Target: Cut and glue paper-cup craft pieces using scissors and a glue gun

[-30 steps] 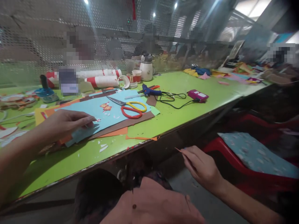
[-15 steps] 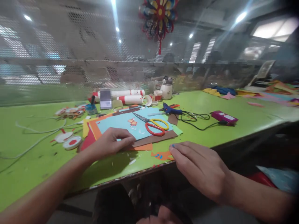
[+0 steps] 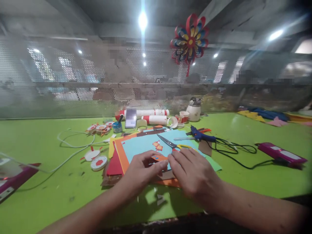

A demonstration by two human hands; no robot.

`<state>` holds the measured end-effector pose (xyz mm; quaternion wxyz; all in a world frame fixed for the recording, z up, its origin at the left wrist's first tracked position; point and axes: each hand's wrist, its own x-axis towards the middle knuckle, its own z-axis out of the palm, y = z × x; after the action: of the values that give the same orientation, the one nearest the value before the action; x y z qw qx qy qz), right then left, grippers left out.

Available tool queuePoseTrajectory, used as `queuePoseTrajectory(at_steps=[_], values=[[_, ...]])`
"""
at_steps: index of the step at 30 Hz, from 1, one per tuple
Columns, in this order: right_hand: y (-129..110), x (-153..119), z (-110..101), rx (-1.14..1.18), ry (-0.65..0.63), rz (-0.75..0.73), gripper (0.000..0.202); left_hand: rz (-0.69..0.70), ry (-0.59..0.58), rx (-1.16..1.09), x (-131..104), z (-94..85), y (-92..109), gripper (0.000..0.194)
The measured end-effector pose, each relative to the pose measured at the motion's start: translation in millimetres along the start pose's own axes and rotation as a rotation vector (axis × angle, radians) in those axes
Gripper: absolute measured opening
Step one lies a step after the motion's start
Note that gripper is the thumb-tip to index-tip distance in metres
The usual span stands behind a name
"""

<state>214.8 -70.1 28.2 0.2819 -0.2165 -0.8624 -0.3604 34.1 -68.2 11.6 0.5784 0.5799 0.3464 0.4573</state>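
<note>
Over the stack of coloured paper, my left hand (image 3: 143, 169) and my right hand (image 3: 196, 177) meet. Between them is a small orange paper cutout (image 3: 159, 158) with blue marks. My left thumb and fingers curl round its left side, while my right fingers close on its right end, which they partly hide. Scissors (image 3: 165, 141) with yellow and red handles lie just beyond, their handles partly covered by my right hand. Beneath them is a light blue sheet (image 3: 136, 146) bearing a small red-and-yellow paper piece (image 3: 157, 145).
A blue glue gun (image 3: 202, 135) with a black cord leads to a purple power strip (image 3: 281, 154) on the right. Behind stand paper rolls (image 3: 154, 120), a phone (image 3: 131, 118), a blue bottle (image 3: 117, 126) and a white jug (image 3: 194, 112). Round paper pieces (image 3: 99, 163) and white cables lie left.
My right hand has brought the orange cutout from the table's front edge to above the paper stack. My left hand has come up to it. The view has shifted left and upward.
</note>
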Motion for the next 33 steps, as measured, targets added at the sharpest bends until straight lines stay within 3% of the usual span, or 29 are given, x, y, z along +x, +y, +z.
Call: queuePoseTrajectory(at_steps=[5,12,15,18,20,22,25,28,33], values=[[0,10,9,0.017,0.016,0.016,0.028,0.068,0.116,0.098,2,-5.2,0,0.021],[-1,7,17,0.050,0.023,0.077,0.022,0.052,0.175,0.096,5,-9.7,0,0.020],[-4,6,14,0.206,0.009,0.209,0.018,0.050,0.183,0.090,7,-12.1,-1,0.021],[-2,8,9,0.453,0.001,0.432,0.017,0.033,0.160,0.064,7,-14.0,-1,0.019],[3,11,7,0.628,-0.081,0.631,0.016,0.017,0.115,0.039,7,-14.8,0,0.016],[9,16,7,0.853,-0.280,0.817,0.016,-0.003,0.063,0.032,7,-15.7,0,0.013],[16,23,9,1.186,-0.543,0.982,0.021,-0.017,0.022,0.039,9,-18.2,-1,0.010],[16,24,14,1.359,-0.568,1.046,0.017,-0.016,0.040,0.054,13,-21.7,-5,0.010],[12,22,24,1.432,-0.543,1.047,0.016,-0.033,0.090,0.052,18,-26.0,-10,0.017]])
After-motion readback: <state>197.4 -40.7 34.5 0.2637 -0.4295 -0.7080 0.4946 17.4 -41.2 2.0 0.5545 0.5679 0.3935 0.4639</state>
